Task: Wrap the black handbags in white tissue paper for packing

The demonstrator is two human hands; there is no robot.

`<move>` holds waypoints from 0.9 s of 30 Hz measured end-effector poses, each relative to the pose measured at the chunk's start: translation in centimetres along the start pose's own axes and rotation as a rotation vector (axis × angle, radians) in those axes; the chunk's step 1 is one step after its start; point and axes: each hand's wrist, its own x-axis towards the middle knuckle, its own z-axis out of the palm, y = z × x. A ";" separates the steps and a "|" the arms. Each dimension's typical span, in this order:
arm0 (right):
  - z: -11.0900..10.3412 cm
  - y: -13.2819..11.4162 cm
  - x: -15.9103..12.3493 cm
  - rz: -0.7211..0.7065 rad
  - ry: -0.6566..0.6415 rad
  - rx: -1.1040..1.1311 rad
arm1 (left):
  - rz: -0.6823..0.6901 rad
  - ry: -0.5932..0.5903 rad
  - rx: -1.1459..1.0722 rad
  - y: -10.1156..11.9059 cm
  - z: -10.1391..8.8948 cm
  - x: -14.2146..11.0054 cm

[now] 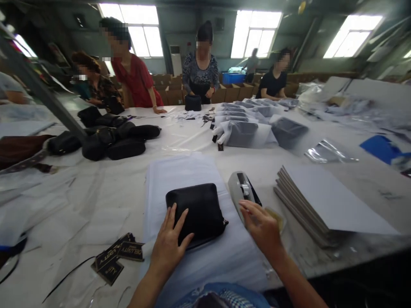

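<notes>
Black bag (pixel 204 211) beneath the left hand (pixel 168 246), fingers apart on its near-left side

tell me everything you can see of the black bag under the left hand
The smooth black leather-like bag is a soft, rounded rectangle, with a dull sheen. A small dark fitting with a metallic glint sticks out at its right edge, too small to identify. It lies on its broad side, slightly askew, on a stack of thin white sheets. The bare left hand, fingers spread, rests on its near left part. Whether it is fastened cannot be told.
</notes>
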 end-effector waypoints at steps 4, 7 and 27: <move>-4.3 5.3 -2.9 -0.003 0.180 -0.265 | -0.010 -0.003 0.014 -0.5 0.7 -0.5; -4.5 9.7 -5.3 -0.020 0.066 -0.451 | -0.004 0.000 0.019 -0.5 0.8 -0.6; -0.4 -0.1 10.1 -0.284 -0.082 -0.017 | -0.050 0.010 0.007 -0.1 0.7 -0.9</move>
